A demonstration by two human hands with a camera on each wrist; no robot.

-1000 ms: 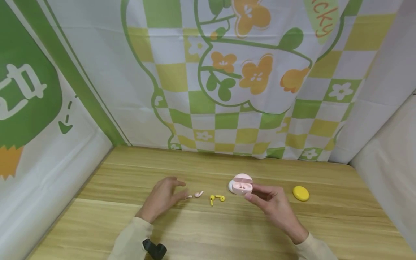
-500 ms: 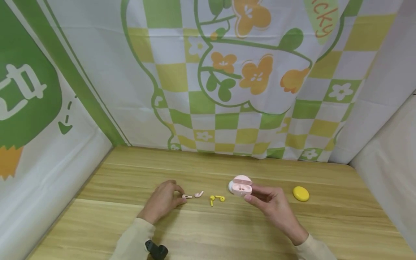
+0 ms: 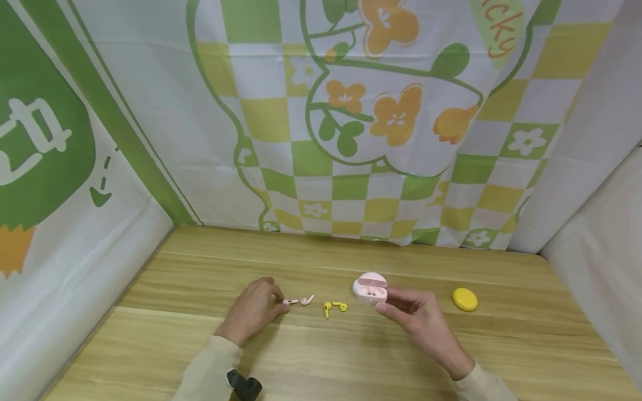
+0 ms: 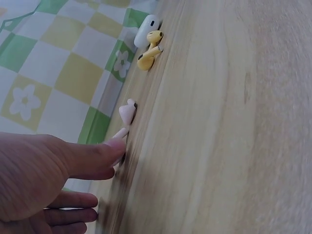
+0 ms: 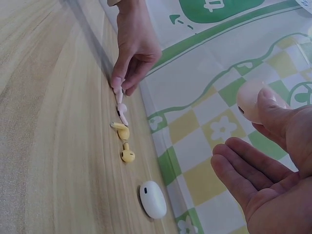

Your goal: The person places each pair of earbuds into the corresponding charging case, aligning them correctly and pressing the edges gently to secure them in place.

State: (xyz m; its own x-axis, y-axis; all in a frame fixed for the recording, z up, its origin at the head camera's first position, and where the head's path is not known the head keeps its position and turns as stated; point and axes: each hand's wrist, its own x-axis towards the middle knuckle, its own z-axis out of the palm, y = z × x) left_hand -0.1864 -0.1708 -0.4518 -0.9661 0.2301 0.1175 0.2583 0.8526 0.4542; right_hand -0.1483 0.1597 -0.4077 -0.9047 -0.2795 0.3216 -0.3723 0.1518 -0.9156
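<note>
At the left of the head view, my left hand pinches a pink earbud by one end between thumb and index finger, low at the tabletop. A second pink earbud lies right beside it. My right hand holds a pink earbud charging case up off the table, thumb at its front. The case's lid stands raised, and its slots face me. Two yellow earbuds lie on the table between the hands.
A white charging case rests on the wooden table, partly hidden behind the pink case in the head view. Off to the right lies a round yellow case. A printed curtain hangs along the table's back edge.
My left thumb and index finger have come together on the pink earbud and shifted it slightly. My right hand has moved the pink case a little left and down.
</note>
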